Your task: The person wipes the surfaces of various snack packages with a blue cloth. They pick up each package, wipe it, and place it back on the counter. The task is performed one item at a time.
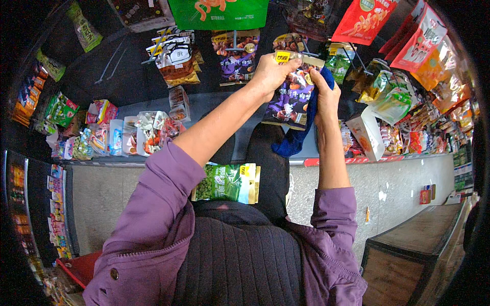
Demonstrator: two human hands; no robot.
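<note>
A purple and gold snack bag point(289, 105) is stretched between my two hands in front of a rack. My left hand point(272, 74) grips its upper left edge, thumb across the front. At the upper right edge, my right hand point(326, 95) pinches the bag and also holds a dark blue cloth point(291, 142), which hangs down behind and beside it. On my lap lies a green snack bag point(231, 183) with a clear window. Similar purple bags point(234, 63) hang on a hook just left of my hands; another bag point(288, 41) of that kind is partly hidden behind them.
Metal hooks point(111, 61) stick out from the black rack. White-and-brown bags point(176, 63) hang left, red bags point(363, 21) upper right. Boxes of small packets point(151, 132) line the shelf below, with an open white carton point(366, 132) at right. A wood-topped unit point(415, 229) stands lower right.
</note>
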